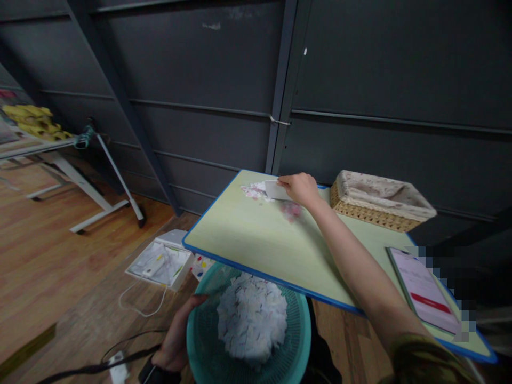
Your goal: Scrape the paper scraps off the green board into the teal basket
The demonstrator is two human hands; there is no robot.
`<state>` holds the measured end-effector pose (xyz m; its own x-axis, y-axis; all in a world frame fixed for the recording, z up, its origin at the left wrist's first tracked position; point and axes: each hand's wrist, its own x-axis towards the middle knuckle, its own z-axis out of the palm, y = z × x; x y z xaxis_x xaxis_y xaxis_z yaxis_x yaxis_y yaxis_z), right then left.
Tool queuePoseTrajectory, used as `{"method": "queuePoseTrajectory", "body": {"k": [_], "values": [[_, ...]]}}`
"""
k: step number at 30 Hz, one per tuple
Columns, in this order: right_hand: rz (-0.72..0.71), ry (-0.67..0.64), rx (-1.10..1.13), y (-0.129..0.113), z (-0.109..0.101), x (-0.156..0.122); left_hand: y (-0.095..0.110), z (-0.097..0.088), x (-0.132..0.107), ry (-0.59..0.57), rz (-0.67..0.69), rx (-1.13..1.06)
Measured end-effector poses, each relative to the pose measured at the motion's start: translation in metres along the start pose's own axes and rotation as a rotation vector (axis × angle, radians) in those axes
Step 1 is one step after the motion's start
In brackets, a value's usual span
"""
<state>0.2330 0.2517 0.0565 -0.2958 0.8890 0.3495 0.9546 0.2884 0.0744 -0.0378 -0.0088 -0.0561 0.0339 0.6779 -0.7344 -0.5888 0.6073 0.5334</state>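
While an open white box [183, 272] sits on the floor [96, 266] at 9 o'clock from the middle of a pale table [240, 229], a person's left hand [178, 330], at 8 o'clock, is clamped on a teal basket [203, 336] at 7, gripping the rim at its own 10 o'clock. Inside lies a mound of paper scraps [252, 317], loose and probably light; the plastic looks stiff with a little spring, and opposite sides of the rim offer the steadiest hold, since a tilt could let the bits slide. At 10 o'clock, a pink-and-white patch [253, 190] marks the tabletop, too blurred to tell print from scraps. Beside it at 11, a white card [276, 191] is pinched at its right end by the right hand [300, 188] at 12, well apart from the left. Thin and flat, the card appears light, smooth and easily creased; an edge pinch suits it. A cloth-lined wicker basket [372, 214] stands at 2 o'clock; a phone [424, 290] lies at 4.
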Motion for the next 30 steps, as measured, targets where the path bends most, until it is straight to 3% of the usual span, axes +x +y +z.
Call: {"method": "queuePoseTrajectory", "body": {"k": [6,23,30], "values": [[0.001,0.05,0.016,-0.0005,0.0001,-0.0007,0.0021,0.0032,-0.0031,0.024,-0.011,-0.004],[0.028,0.004,-0.049,0.0023,0.0014,-0.0003,0.0018,0.0051,-0.0044,0.033,0.003,0.009],[0.011,0.01,0.037,0.0025,-0.0049,0.0005,0.0021,0.0053,-0.0057,0.018,0.003,0.0]]}}
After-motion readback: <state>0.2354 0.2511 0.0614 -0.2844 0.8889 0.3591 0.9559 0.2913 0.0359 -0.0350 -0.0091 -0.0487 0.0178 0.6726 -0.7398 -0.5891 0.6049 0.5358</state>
